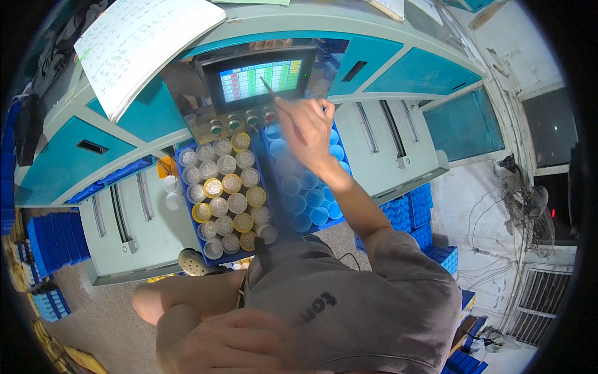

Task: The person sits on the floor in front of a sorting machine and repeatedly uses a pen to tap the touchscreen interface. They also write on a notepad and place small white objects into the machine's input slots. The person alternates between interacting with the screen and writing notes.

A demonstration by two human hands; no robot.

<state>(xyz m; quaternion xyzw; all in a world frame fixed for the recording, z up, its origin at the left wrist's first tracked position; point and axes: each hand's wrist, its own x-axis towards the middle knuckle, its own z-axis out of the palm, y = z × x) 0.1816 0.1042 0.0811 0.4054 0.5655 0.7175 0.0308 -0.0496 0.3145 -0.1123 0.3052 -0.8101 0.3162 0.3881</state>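
My right hand (309,128) is raised to the machine's small colour screen (261,80) and holds a thin stylus (270,89) whose tip touches the screen's right part. My left hand (227,340) rests low against my grey shirt, fingers curled, nothing visible in it. Below the screen runs a row of round push buttons (243,121). Two blue crates sit under my right arm: the left crate (187,206) holds several bobbins with white and yellow ends, the right crate (339,163) holds several pale blue tubes.
A teal and grey machine (398,93) curves across the view with drawer-like panels. An open notebook (146,43) lies on its top left. Stacks of blue crates (53,240) stand on the floor left and right. Cables and a fan (529,212) are at right.
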